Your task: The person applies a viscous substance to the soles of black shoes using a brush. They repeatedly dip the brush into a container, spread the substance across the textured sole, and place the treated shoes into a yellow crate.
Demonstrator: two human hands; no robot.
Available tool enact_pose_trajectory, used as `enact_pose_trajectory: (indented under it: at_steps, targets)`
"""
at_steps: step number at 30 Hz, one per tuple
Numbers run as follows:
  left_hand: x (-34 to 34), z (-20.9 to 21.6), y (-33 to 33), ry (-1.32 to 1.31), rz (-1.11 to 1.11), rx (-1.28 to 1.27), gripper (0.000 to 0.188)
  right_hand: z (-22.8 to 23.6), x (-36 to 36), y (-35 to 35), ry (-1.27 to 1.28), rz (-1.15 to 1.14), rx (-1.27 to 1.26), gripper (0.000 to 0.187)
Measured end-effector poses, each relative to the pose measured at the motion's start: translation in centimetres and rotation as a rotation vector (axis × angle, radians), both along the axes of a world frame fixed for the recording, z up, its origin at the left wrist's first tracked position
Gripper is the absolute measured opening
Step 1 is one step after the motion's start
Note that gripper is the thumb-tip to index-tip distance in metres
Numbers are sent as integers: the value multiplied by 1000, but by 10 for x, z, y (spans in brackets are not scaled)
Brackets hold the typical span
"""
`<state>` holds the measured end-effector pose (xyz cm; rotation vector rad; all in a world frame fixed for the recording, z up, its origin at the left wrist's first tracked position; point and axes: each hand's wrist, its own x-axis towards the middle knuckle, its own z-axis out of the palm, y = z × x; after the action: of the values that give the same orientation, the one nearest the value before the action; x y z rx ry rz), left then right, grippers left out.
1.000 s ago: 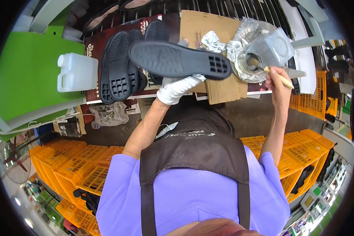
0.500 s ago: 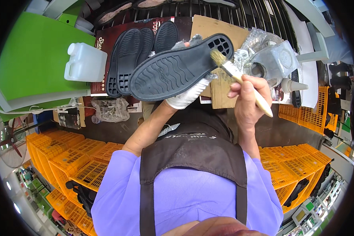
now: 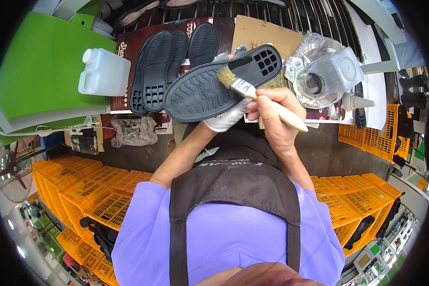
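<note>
My left hand (image 3: pixel 228 117), in a white glove, grips a dark rubber shoe sole (image 3: pixel 214 86) from below, tread side up and tilted. My right hand (image 3: pixel 273 112) holds a paintbrush (image 3: pixel 252 94) by its pale wooden handle. Its bristles rest on the middle of the sole's tread. Several more dark soles (image 3: pixel 169 62) lie side by side on the bench behind it.
A white plastic jug (image 3: pixel 103 73) stands at the left next to a green panel (image 3: pixel 38 71). A foil-wrapped metal can (image 3: pixel 325 75) sits at the right beside a cardboard sheet (image 3: pixel 264 33). Orange crates (image 3: pixel 88 190) are stacked below the bench on both sides.
My right hand has brought the brush from the can at the right over to the sole. The sole has tilted and come lower, toward me, and the bristles now touch its tread.
</note>
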<state>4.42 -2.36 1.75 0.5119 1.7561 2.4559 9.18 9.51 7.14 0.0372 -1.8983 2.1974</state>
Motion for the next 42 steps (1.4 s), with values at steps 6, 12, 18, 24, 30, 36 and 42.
enact_pose_trajectory:
  at_steps: [6, 12, 18, 24, 30, 36, 42]
  targets:
    - [-1, 5, 4, 83, 93, -56, 72, -8, -11, 23, 7, -171, -38, 12]
    - [-3, -5, 3, 145, 86, -137, 72, -12, -12, 22, 21, -231, 0, 14]
    - [-2, -18, 7, 1, 45, -61, 75, -7, -2, 3, -46, -136, -58, 12]
    - [0, -27, 5, 65, -11, 74, 79, -3, 0, -11, -82, -25, -120, 12]
    - [1, -34, 2, 121, -73, 44, 65, 2, 3, -21, -135, 59, -172, 11]
    - [3, -33, -6, 119, -160, -60, 49, 6, 4, -24, -153, 107, -178, 11]
    - [2, -31, -13, 115, -387, -430, 33, 9, 3, -24, -90, 99, -195, 11]
